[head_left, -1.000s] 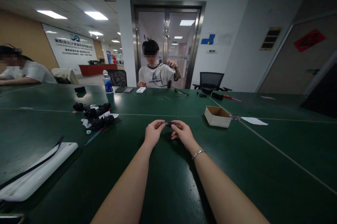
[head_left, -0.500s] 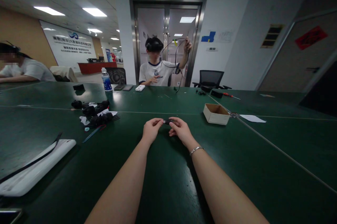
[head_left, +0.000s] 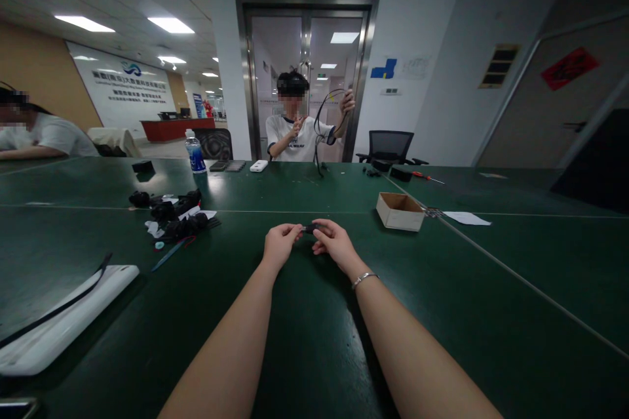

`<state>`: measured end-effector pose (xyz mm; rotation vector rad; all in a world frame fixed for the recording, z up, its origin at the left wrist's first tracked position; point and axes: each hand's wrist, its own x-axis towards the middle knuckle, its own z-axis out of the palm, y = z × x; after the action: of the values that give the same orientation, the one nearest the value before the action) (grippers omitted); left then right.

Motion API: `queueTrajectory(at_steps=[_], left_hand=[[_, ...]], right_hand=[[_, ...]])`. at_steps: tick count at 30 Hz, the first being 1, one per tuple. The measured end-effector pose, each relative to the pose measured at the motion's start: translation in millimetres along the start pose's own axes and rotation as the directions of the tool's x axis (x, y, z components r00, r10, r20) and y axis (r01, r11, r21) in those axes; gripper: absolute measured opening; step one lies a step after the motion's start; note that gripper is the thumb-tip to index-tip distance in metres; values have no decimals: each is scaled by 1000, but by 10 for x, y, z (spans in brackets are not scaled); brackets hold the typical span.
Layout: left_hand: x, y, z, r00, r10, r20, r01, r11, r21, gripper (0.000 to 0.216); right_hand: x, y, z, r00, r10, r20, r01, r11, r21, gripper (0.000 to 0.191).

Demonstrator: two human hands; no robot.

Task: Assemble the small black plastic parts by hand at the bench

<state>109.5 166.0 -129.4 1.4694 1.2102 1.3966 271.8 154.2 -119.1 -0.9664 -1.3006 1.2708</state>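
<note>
Fingers (head_left: 297, 229) of the bare left hand (head_left: 279, 247) pinch the left end of a small, slim black object (head_left: 308, 229), whose right end sits between the thumb and fingers of the bare right hand (head_left: 340, 250). The object spans the gap between both sets of fingertips; its finer details are too small to tell. A silver metal bracelet (head_left: 364, 280) circles the right wrist. Beneath spreads a dark green worktop (head_left: 442, 288). Farther right stands an open, off-white box (head_left: 399, 219) with a brown interior; to the left lie a thin blue tool (head_left: 168, 256) and jumbled black items (head_left: 171, 212). Opposite, a person in a white T-shirt (head_left: 307, 143) holds up a black cable (head_left: 317, 124).
</note>
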Motion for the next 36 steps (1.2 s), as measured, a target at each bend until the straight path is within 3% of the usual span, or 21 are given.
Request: queueTrajectory(at_steps=[36], left_hand=[[-91,174,-1,996,-32,-83,57,947,315,49]], right_hand=[[7,35,-35,997,-34,71,33,999,29,36]])
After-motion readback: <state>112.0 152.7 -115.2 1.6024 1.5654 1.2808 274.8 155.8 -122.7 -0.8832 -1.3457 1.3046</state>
